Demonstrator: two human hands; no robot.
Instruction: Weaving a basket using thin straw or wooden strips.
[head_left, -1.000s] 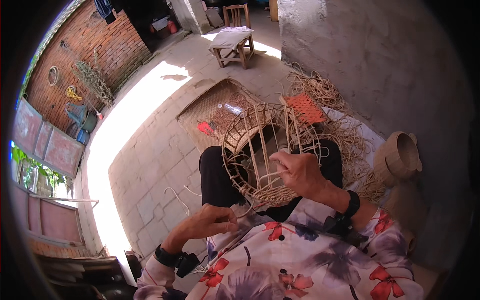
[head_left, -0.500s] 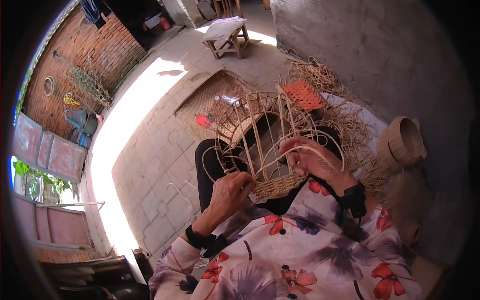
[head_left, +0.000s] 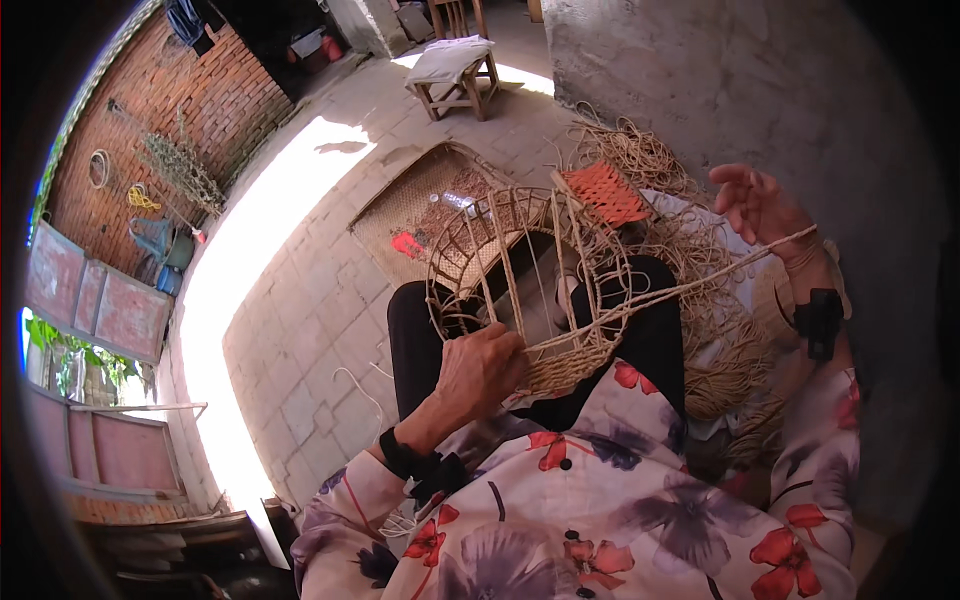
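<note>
A half-woven basket frame (head_left: 437, 262) of cane ribs and cord rests on my lap, its near side filled with tight weaving (head_left: 565, 375). My left hand (head_left: 482, 372) is closed on the near left part of the frame; its fingertips are partly hidden. Up to the right, away from the frame, my right hand (head_left: 755, 210) has its fingers loosely bent and apart. A plaited cord (head_left: 690, 289) runs taut from the near weaving to the right and crosses the heel of that hand. Nothing shows between its fingertips.
Heaps of loose cord (head_left: 640, 150) lie right of the frame, beside an orange woven piece (head_left: 605, 194). A woven mat (head_left: 395, 215) with a red scrap lies ahead on the floor. Farther off stands a covered wooden stool (head_left: 450, 65). A grey wall (head_left: 740, 80) bounds the right.
My right hand has swung up and right, away from the frame, and the wide cord loop has drawn into a taut line. My left hand has shifted slightly right along the near side.
</note>
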